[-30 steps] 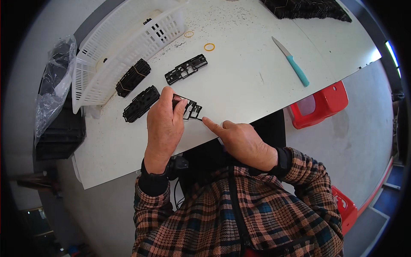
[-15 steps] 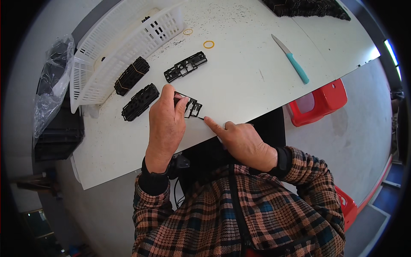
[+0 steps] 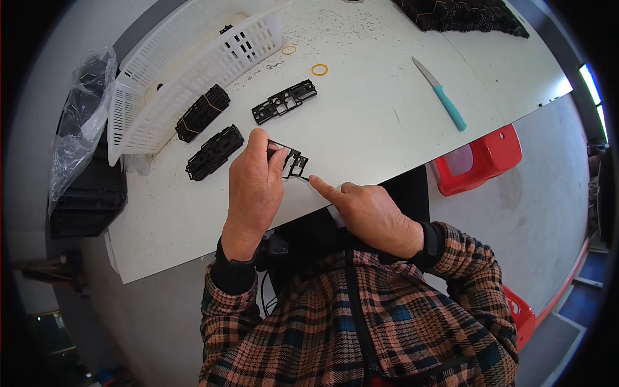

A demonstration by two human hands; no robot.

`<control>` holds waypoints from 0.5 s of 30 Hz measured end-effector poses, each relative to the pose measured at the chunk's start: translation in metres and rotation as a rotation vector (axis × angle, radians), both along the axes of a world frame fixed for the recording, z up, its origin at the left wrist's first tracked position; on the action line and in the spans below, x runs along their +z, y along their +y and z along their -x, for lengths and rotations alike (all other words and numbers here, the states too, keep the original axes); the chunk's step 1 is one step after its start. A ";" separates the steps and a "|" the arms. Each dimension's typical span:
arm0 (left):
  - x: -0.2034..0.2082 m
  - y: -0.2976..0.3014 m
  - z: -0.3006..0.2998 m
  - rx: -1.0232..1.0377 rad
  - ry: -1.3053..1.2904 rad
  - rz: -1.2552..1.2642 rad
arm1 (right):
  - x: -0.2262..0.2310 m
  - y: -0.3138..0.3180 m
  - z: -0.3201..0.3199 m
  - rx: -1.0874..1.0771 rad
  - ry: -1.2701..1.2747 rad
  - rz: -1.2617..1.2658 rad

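My left hand (image 3: 253,187) is closed on a black plastic frame (image 3: 298,162) with rectangular cutouts, thumb on its near face. The frame is tilted above the table. From the right, my right hand (image 3: 371,213) reaches in with its index finger stretched forward. A thin dark tool tip (image 3: 305,178) sticks out past that fingertip and meets the frame's lower corner. Most of the tool lies hidden under the curled fingers. Beyond my left hand lie a single black frame (image 3: 284,102), a stack of black frames (image 3: 215,153) and a banded bundle of frames (image 3: 202,113).
A white slotted basket (image 3: 193,74) stands at the left back. On the white table (image 3: 361,122) are a teal-handled knife (image 3: 449,108), a yellow rubber band (image 3: 320,69) and dark crumbs. More black frames (image 3: 461,16) are piled far right. A red stool (image 3: 480,161) stands beyond the table edge.
The whole scene has shifted slightly in view. Both hands keep nearly the same pose, with the tool tip still at the frame's corner.
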State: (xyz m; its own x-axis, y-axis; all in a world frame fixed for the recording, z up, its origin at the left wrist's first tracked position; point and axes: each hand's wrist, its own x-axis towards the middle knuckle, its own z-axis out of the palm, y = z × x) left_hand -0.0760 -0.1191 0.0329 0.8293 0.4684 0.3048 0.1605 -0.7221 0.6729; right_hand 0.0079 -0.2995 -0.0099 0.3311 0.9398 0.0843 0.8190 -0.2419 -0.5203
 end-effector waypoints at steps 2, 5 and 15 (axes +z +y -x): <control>0.002 -0.001 0.000 0.004 0.018 -0.024 | -0.005 0.000 0.001 0.002 -0.015 -0.003; 0.003 -0.003 0.000 0.005 0.057 -0.070 | -0.011 -0.001 0.003 -0.002 -0.043 -0.008; -0.001 -0.002 0.002 0.001 -0.006 -0.043 | -0.012 -0.001 -0.001 -0.017 -0.025 -0.014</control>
